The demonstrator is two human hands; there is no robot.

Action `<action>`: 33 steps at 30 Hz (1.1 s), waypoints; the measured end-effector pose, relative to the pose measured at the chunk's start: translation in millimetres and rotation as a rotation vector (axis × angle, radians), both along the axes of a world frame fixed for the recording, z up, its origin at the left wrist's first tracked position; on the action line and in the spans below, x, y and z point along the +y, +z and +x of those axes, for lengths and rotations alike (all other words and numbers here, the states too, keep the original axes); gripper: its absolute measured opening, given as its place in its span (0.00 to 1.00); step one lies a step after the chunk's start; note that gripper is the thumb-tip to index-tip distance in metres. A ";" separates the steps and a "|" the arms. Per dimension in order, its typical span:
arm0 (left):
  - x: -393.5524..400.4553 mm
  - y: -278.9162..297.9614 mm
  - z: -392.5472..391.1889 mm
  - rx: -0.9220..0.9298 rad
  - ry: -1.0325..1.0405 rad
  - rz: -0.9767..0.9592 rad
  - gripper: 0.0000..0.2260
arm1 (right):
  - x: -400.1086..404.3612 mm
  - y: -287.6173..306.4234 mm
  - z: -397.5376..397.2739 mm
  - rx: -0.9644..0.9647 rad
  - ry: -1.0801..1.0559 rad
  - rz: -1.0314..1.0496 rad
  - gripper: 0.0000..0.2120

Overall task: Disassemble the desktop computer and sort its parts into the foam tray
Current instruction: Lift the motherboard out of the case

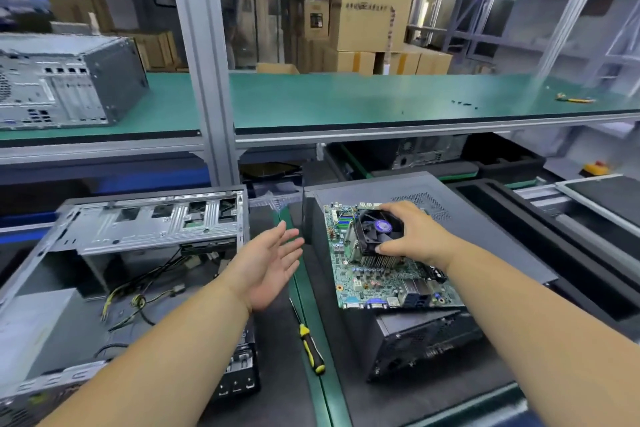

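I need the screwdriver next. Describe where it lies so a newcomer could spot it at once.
Start at the open computer case on the left and the motherboard on the right. In the dark gap between them, below the open left hand, lies the screwdriver. Its yellow-and-black handle is unique there.

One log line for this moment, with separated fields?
right hand: grips cooler fan on motherboard | left hand: open, empty | screwdriver: on bench
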State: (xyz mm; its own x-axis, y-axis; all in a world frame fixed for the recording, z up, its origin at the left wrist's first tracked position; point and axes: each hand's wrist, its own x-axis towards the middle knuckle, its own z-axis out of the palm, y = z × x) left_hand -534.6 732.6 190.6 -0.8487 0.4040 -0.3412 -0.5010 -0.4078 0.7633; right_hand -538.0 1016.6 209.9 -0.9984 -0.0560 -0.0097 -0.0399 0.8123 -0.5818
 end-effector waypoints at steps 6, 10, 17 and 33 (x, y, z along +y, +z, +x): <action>-15.0 3.0 4.4 0.037 0.038 0.018 0.22 | -6.4 14.6 -8.6 -0.174 0.025 0.113 0.39; -39.9 5.8 8.0 0.060 0.070 0.020 0.20 | -31.4 35.4 -6.0 -0.166 0.050 0.246 0.47; -101.5 13.4 18.0 0.143 0.137 -0.001 0.19 | -153.7 37.7 0.4 0.058 0.163 -0.041 0.33; -351.8 -34.6 7.8 0.238 0.237 -1.564 0.27 | -292.8 -55.0 -18.6 -0.314 -0.339 0.048 0.22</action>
